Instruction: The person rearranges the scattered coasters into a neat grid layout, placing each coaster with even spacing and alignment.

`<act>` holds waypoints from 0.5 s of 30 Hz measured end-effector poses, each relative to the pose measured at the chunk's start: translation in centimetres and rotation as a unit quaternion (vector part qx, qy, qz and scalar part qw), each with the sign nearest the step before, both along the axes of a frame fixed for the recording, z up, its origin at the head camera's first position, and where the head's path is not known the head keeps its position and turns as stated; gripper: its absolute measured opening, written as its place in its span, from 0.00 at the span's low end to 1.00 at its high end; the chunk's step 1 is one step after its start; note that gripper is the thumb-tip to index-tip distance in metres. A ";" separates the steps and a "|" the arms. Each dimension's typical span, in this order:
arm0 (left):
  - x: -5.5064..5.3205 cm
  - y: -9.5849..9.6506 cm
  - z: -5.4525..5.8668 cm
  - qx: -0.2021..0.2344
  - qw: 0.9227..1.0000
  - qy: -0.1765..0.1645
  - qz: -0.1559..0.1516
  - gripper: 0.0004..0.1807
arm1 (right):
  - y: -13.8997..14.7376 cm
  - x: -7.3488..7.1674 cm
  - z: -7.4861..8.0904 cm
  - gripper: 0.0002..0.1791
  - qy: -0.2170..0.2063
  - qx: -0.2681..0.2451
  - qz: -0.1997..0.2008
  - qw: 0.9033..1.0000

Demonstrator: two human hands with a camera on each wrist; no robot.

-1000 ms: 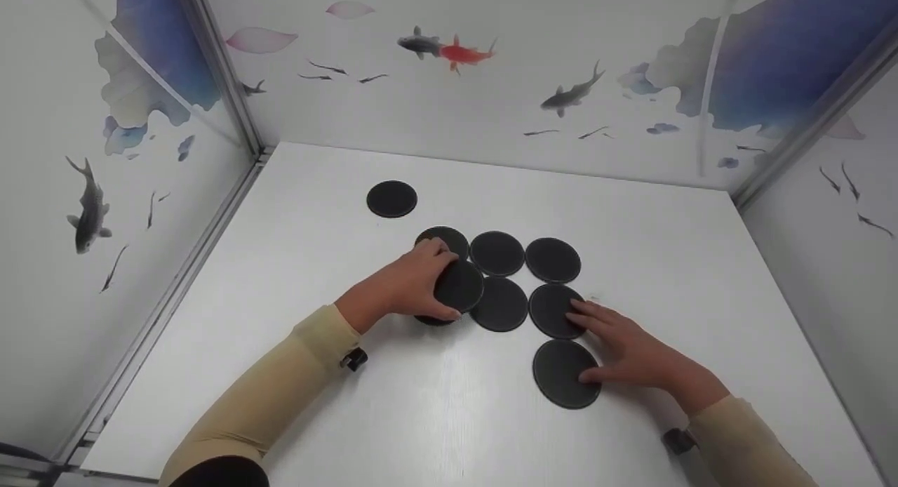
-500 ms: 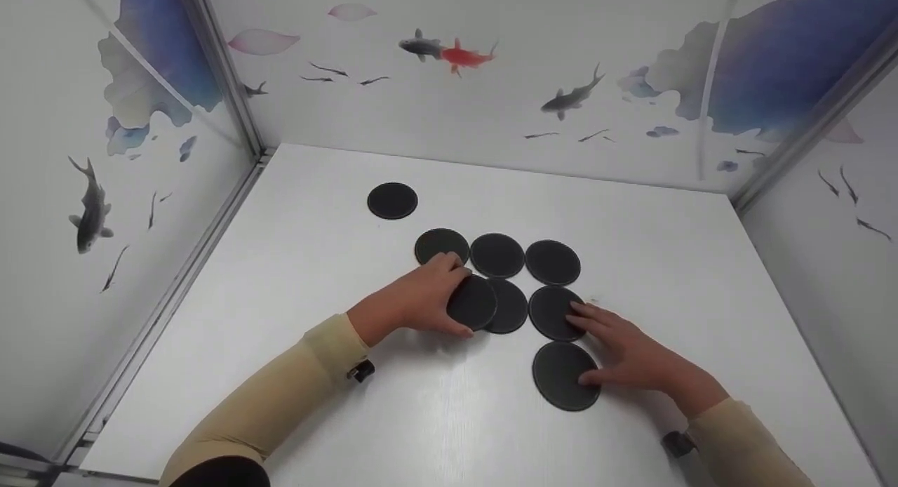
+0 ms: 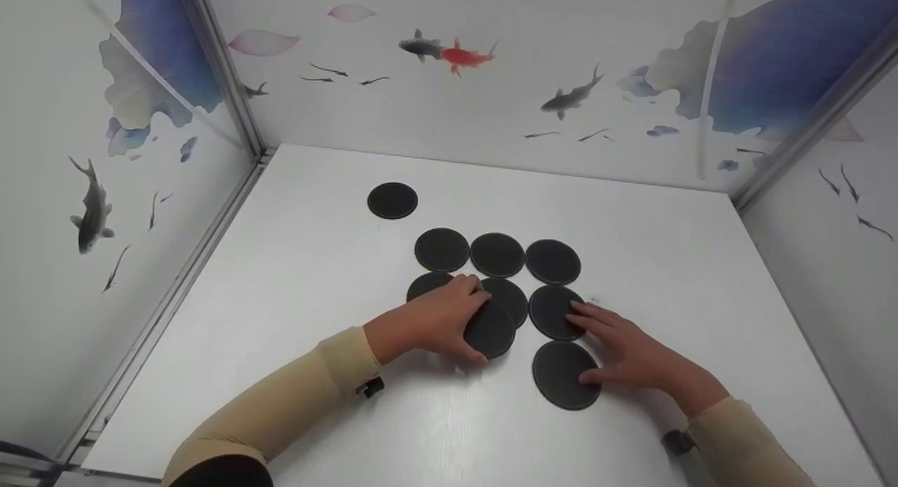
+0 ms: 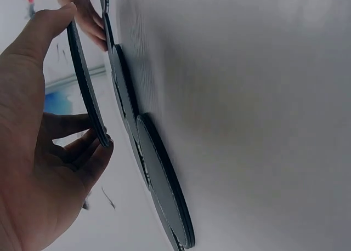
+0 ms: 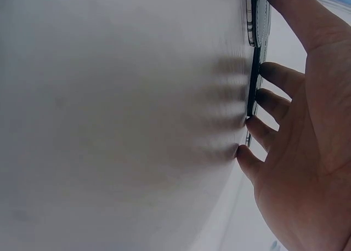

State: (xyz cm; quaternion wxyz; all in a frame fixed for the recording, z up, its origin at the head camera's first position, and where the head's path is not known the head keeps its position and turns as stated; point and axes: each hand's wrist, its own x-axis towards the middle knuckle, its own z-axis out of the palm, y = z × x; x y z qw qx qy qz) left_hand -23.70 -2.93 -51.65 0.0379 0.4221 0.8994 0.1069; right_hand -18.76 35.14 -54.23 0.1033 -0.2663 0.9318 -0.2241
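Note:
My left hand [image 3: 442,322] grips a round black coaster [image 3: 492,332] by its edges, thumb on the near side and fingers on the far side. In the left wrist view this held coaster [image 4: 85,78] is raised off the table and tilted, with a stitched rim. It overlaps the middle coaster [image 3: 511,296] of the second row in the head view. My right hand [image 3: 631,350] has its fingertips on the second row's right coaster [image 3: 551,311] and its thumb on the front coaster [image 3: 565,375]. Partly behind the left hand lies the second row's left coaster [image 3: 426,285].
Three coasters form the back row: left [image 3: 441,249], middle [image 3: 497,255] and right [image 3: 553,262]. A lone coaster [image 3: 393,201] lies farther back to the left. Panels with painted fish [image 3: 572,97] wall in the white table [image 3: 316,213] at the back and sides.
My left hand has carried the held coaster right and toward the front, uncovering the back row's left coaster and part of the one in front of it. The right hand stays in place.

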 end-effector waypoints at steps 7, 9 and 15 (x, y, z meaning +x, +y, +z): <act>1.0 1.2 -0.6 -0.008 1.000 0.013 -0.015 0.62 | 0.1 -0.2 -0.2 0.55 0.000 0.005 0.001 1.000; 1.2 1.4 -0.7 -0.011 1.000 0.018 -0.017 0.62 | 0.1 -0.2 -0.2 0.55 -0.001 0.004 0.002 1.000; 1.7 1.8 -0.7 -0.015 0.999 0.027 -0.024 0.62 | 0.1 -0.1 -0.3 0.55 0.003 0.002 0.006 1.000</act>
